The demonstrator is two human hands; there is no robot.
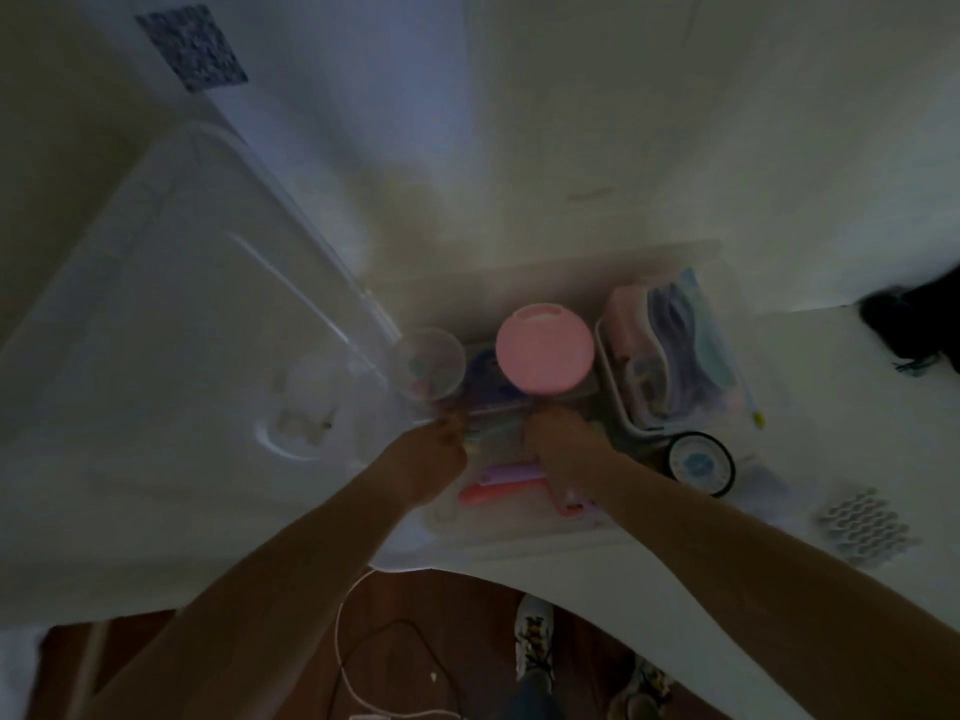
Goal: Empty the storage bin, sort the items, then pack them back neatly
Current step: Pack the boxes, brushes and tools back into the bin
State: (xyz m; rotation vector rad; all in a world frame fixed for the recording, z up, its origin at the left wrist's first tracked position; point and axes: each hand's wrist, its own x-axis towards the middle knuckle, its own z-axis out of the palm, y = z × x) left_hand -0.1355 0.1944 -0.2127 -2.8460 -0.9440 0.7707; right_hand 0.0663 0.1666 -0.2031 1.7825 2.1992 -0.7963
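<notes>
Both forearms reach into the clear plastic storage bin point(545, 527), left hand point(439, 454) and right hand point(563, 449) gripping something unclear, so that round pink lid point(544, 348) might get knocked.

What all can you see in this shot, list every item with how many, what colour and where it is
storage bin: one, clear, middle of the white table, full of items
bin lid: one, clear, lying on the table left of the bin
round pink case: one, pink, on top of the items in the bin
round clear container: one, clear, in the bin's left end
white tray: one, white, in the bin's right end, holding pastel items
tape roll: one, black rim, pale face, right of the bin
honeycomb piece: one, white, table's right edge
patterned square: one, blue and white, far left
cable: one, white, floor
left hand: in the bin, grip unclear
right hand: in the bin, grip unclear
</notes>
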